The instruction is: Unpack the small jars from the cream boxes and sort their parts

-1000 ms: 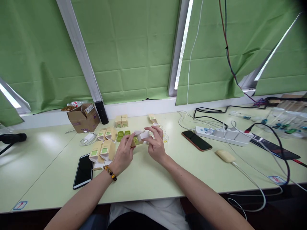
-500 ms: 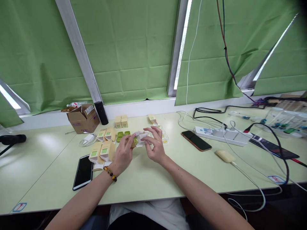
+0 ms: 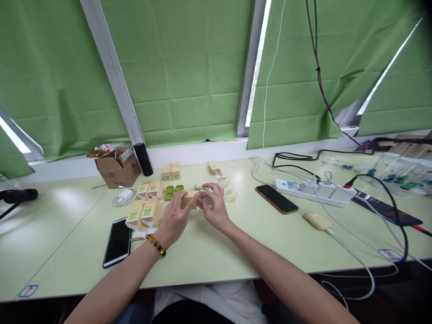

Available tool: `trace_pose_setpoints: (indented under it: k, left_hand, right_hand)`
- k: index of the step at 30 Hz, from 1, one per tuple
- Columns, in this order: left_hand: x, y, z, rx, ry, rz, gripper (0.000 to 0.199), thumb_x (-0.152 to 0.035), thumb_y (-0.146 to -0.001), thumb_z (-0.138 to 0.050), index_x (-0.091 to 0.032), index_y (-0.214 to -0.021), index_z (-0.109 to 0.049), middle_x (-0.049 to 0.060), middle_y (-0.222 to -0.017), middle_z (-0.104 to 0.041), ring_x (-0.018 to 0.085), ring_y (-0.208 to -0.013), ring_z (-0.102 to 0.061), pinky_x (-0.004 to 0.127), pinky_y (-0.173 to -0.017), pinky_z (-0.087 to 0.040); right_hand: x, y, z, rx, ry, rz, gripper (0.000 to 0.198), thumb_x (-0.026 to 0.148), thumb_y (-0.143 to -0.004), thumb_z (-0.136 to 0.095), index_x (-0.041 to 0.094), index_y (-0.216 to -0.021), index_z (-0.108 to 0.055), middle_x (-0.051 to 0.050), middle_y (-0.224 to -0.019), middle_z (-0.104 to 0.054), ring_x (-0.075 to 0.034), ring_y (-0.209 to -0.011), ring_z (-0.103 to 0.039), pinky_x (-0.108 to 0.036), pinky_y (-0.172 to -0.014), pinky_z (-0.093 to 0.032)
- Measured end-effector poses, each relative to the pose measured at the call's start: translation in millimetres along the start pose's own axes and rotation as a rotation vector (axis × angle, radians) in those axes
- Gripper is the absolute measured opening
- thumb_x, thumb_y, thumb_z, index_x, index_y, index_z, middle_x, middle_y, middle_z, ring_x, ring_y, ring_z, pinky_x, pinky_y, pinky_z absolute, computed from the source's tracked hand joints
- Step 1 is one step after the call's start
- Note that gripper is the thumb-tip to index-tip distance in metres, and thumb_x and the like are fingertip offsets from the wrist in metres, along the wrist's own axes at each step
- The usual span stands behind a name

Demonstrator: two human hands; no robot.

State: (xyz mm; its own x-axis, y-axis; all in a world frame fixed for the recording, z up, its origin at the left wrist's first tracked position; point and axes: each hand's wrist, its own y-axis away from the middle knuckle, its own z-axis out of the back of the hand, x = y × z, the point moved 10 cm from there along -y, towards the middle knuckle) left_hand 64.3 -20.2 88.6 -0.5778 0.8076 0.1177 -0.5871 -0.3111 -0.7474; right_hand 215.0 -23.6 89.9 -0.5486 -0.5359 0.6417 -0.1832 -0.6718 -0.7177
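Note:
A small cream-coloured cardboard box (image 3: 189,199) is between my two hands, above the middle of the table. My left hand (image 3: 173,218) is closed on its left side. The fingers of my right hand (image 3: 216,209) are bent and pinch its right end, where a white flap partly shows. Just behind the box stand small green square cups (image 3: 169,194). Clear round plastic pieces with yellow centres (image 3: 231,195) lie to the right, beyond my right hand. Several cream boxes with green windows (image 3: 151,212) stand left of my left hand. What is inside the held box is hidden.
A phone (image 3: 117,243) lies at left, another phone (image 3: 276,198) at right. A power strip (image 3: 313,192) with cables and a cream charger (image 3: 317,220) are further right. Behind stand a brown carton (image 3: 117,168), a black cylinder (image 3: 143,159) and paired cream boxes (image 3: 171,172).
The box between my hands has turned, so its cream side now shows instead of the white open flaps. My right hand has come closer, its fingers closing onto the box.

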Motion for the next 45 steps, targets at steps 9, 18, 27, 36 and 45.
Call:
trace_pose_setpoints:
  k: [9, 18, 27, 36, 45]
  left_hand:
    - [40, -1, 13, -0.089, 0.029, 0.234, 0.078, 0.001, -0.09, -0.048, -0.033, -0.16, -0.041, 0.015, -0.136, -0.05, 0.031, -0.13, -0.052, 0.051, -0.101, -0.057]
    - [74, 9, 3, -0.219, 0.557, 0.52, 0.068, -0.028, -0.101, -0.057, -0.03, -0.163, -0.029, 0.015, -0.141, -0.055, 0.027, -0.131, -0.057, 0.046, -0.104, -0.056]
    - [73, 12, -38, -0.176, 1.399, 0.784, 0.057, -0.057, -0.102, -0.054, -0.031, -0.15, -0.038, 0.013, -0.144, -0.062, 0.024, -0.114, -0.072, 0.043, -0.091, -0.063]
    - [53, 9, -44, -0.131, 1.777, 0.863, 0.047, -0.053, -0.103, -0.054, -0.019, -0.136, -0.053, 0.018, -0.133, -0.069, 0.024, -0.097, -0.074, 0.045, -0.089, -0.061]
    - [31, 2, -40, -0.028, 1.918, 0.796, 0.041, -0.045, -0.102, -0.059, -0.017, -0.132, -0.056, 0.015, -0.122, -0.073, 0.024, -0.087, -0.076, 0.04, -0.08, -0.06]
  right_hand:
    - [-53, 2, -14, 0.006, -0.625, -0.487, 0.041, 0.063, -0.087, -0.068, 0.026, -0.089, -0.051, -0.002, -0.085, -0.07, -0.024, -0.08, -0.071, -0.046, -0.072, -0.067]
    - [-39, -3, -19, 0.224, -0.238, -0.316, 0.022, 0.043, -0.095, -0.058, 0.024, -0.085, -0.055, 0.001, -0.078, -0.064, -0.017, -0.067, -0.059, -0.03, -0.061, -0.051]
    - [-16, 14, -40, 0.543, 0.427, -0.123, 0.011, 0.018, -0.097, -0.054, 0.025, -0.096, -0.063, -0.002, -0.083, -0.072, -0.019, -0.073, -0.061, -0.028, -0.061, -0.028]
    - [-15, 15, -40, 0.518, 0.361, -0.122, 0.008, 0.029, -0.092, -0.067, 0.024, -0.098, -0.067, -0.005, -0.097, -0.073, -0.023, -0.088, -0.065, -0.03, -0.07, -0.04]
    - [-20, -3, -18, 0.25, -0.285, -0.23, 0.04, 0.059, -0.095, -0.061, 0.025, -0.109, -0.075, -0.009, -0.115, -0.075, -0.027, -0.108, -0.064, -0.04, -0.089, -0.05]
